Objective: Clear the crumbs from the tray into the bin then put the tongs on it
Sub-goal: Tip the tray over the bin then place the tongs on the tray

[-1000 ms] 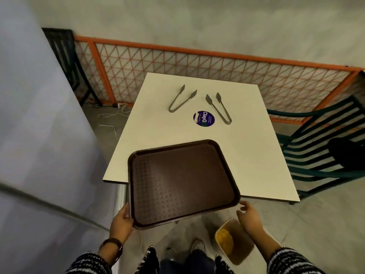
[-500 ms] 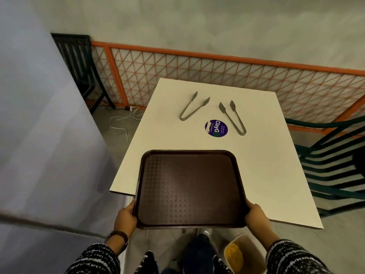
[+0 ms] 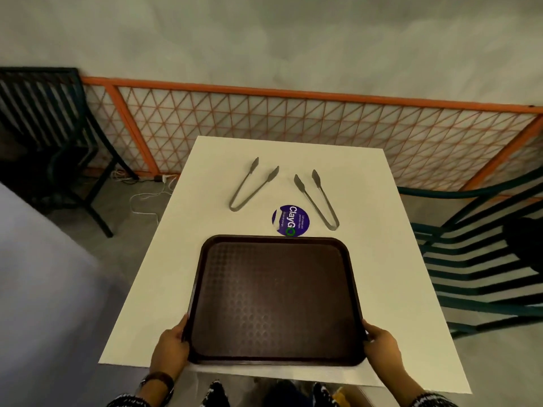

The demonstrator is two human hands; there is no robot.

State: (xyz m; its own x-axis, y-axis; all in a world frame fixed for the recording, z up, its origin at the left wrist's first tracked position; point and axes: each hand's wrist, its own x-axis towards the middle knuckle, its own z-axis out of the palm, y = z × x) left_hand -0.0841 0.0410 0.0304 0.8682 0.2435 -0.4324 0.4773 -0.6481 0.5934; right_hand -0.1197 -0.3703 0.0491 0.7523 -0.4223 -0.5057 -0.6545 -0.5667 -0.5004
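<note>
your left hand (image 3: 169, 349) and right hand (image 3: 382, 346) each grip a near corner of the brown tray (image 3: 274, 301), which lies flat on the white table (image 3: 390, 259) with no crumbs visible. both steel tongs lie past its far edge: left tongs (image 3: 252, 185) and right tongs (image 3: 318, 201), their hinged ends pointing near. each hand looks about equally near its own pair.

Dim, soft-focus wide-angle view, its edges bowed and blurred.
</note>
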